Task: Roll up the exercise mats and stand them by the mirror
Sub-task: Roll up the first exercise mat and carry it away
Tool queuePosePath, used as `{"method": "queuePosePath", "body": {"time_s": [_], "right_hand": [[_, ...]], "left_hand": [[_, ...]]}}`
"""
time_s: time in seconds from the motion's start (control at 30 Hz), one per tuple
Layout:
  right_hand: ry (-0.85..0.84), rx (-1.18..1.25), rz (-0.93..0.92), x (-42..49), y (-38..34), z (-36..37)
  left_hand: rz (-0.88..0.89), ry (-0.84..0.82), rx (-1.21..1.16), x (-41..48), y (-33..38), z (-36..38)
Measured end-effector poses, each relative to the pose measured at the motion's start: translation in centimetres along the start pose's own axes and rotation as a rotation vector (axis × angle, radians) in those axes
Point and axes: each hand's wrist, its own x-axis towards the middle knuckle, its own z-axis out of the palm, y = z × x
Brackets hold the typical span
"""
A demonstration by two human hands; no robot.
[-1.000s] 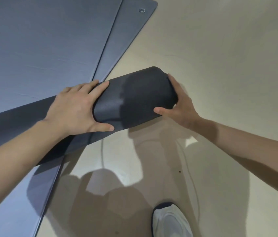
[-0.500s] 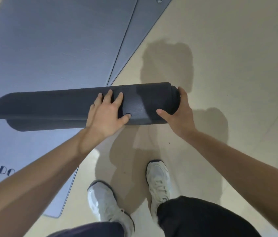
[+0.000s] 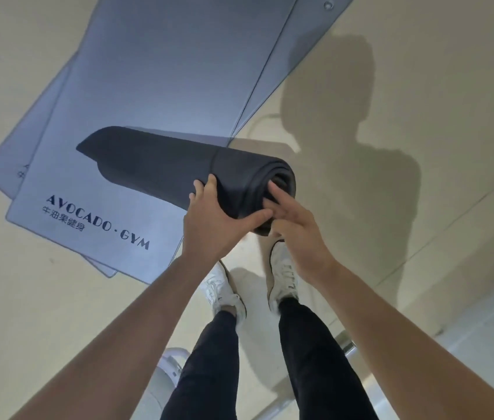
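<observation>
A rolled dark mat [image 3: 179, 168] is held off the floor, roughly level, its near end pointing right. My left hand [image 3: 212, 219] wraps around the roll near that end from below. My right hand [image 3: 294, 219] presses on the spiral end face, fingers against the coiled layers. Under the roll, grey mats [image 3: 154, 65] lie flat and stacked on the floor; the top one reads AVOCADO GYM. No mirror shows clearly in this view.
My two feet in white shoes [image 3: 224, 292] stand on the beige floor [image 3: 421, 86] just right of the flat mats. A white rounded object [image 3: 170, 368] sits low behind my left leg. A shiny metal piece [image 3: 346, 344] lies at the lower right.
The roll has been lifted off the floor and its near end has turned toward me. My right hand moved onto the end face. The view rose, showing my legs and the mat logo.
</observation>
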Motion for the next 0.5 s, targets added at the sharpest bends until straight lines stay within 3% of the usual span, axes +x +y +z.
{"method": "queuePosePath", "body": {"time_s": [0.3, 0.37, 0.5], "right_hand": [[-0.390, -0.222, 0.066, -1.5, -3.8, 7.7], [-0.342, -0.290, -0.015, -1.1, -3.6, 8.8], [-0.088, -0.604, -0.305, -0.6, -2.8, 9.4]], "left_hand": [[0.037, 0.231, 0.006, -1.4, -4.0, -9.7], [0.066, 0.254, 0.002, -1.2, -4.9, -11.1], [0.063, 0.236, -0.028, -0.6, -6.4, -13.6]]}}
